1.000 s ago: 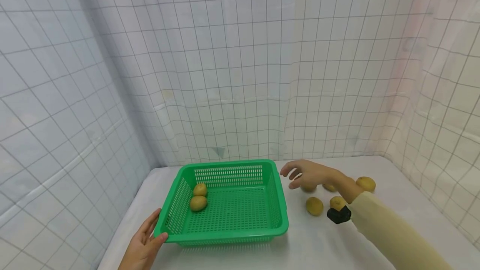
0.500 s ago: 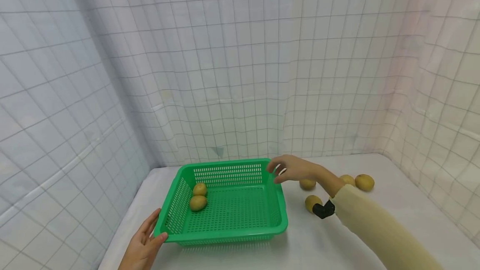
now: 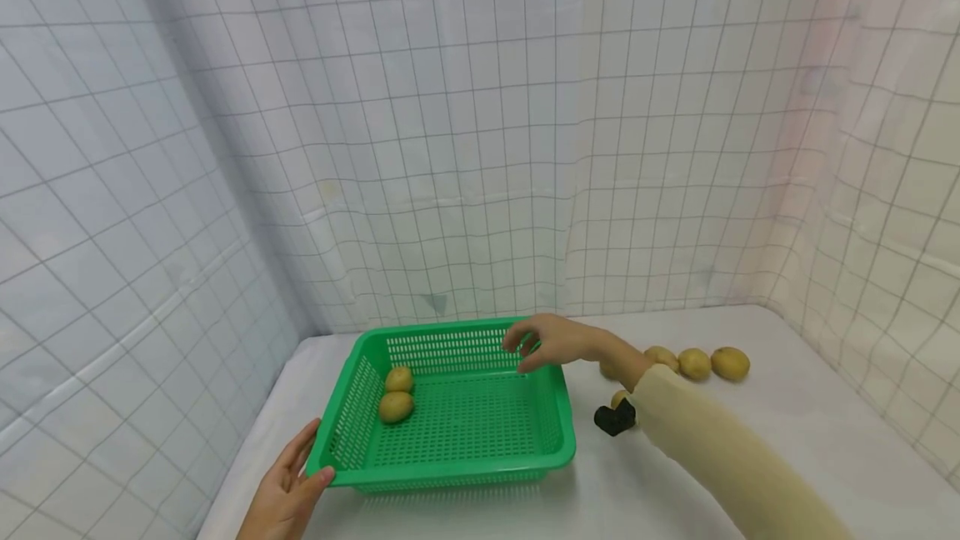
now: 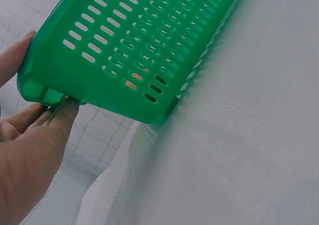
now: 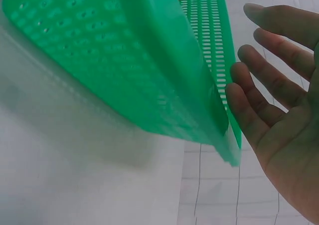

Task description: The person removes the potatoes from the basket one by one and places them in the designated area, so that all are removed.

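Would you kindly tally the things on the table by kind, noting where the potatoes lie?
Green basket: 1
Potatoes inside the basket: 2
Potatoes on the table beside the basket: 5 in view, two of them partly hidden by the right arm
Total: 8 things, 7 of them potatoes

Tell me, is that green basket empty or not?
Not empty: the green basket holds two potatoes near its left wall.

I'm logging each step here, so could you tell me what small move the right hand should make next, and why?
Probably close the right hand on the basket's far right corner. It hovers open and empty over that rim, while the left hand already holds the near left corner. Two potatoes lie inside; others sit on the table.
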Available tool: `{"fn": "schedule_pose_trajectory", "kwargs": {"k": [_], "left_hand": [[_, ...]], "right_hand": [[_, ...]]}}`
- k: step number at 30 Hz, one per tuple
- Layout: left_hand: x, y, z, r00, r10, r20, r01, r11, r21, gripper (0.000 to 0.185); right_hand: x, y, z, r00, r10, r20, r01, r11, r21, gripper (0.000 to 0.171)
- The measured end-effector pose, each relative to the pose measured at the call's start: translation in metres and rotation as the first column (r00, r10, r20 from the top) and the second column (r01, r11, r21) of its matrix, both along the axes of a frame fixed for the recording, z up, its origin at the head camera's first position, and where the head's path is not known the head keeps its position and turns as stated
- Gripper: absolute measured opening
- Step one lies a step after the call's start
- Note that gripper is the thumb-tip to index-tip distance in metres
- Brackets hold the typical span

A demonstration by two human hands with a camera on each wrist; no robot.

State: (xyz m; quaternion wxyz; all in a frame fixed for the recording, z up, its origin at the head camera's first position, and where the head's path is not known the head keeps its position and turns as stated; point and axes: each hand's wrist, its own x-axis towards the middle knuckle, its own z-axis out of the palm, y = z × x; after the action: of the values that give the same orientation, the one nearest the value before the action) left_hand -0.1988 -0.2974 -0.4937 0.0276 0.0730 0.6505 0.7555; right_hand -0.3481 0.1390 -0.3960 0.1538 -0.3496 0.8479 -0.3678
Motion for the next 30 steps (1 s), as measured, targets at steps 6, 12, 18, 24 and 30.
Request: {"fn": "schedule_pose_trajectory", "kwargs": {"k": [6,12,18,24,30], "left_hand": [[0.000,0.001,0.000,1.000,-0.001,0.005,0.001,1.000,-0.015,0.084],[-0.001,0.000,0.002,1.000,0.005,0.005,-0.005,1.000,-0.030,0.083],[0.000,0.000,0.003,1.000,0.008,0.002,-0.008,0.998,-0.054,0.082],[0.001,0.001,0.004,1.000,0.012,0.002,-0.012,0.999,-0.052,0.083],[0.002,0.000,0.003,1.000,0.010,0.002,-0.010,0.999,-0.054,0.082]], "right_hand": [[-0.007,-0.019,-0.001,0.998,0.071,-0.001,-0.071,0.997,-0.011,0.039],[-0.012,-0.037,0.002,0.995,0.101,0.023,-0.100,0.993,-0.056,0.038],[-0.016,-0.051,0.001,0.993,0.114,0.031,-0.112,0.992,-0.059,0.039],[-0.017,-0.068,-0.005,0.989,0.143,0.041,-0.139,0.988,-0.070,0.038],[-0.020,-0.086,-0.011,0.988,0.141,0.064,-0.136,0.988,-0.070,0.039]]}}
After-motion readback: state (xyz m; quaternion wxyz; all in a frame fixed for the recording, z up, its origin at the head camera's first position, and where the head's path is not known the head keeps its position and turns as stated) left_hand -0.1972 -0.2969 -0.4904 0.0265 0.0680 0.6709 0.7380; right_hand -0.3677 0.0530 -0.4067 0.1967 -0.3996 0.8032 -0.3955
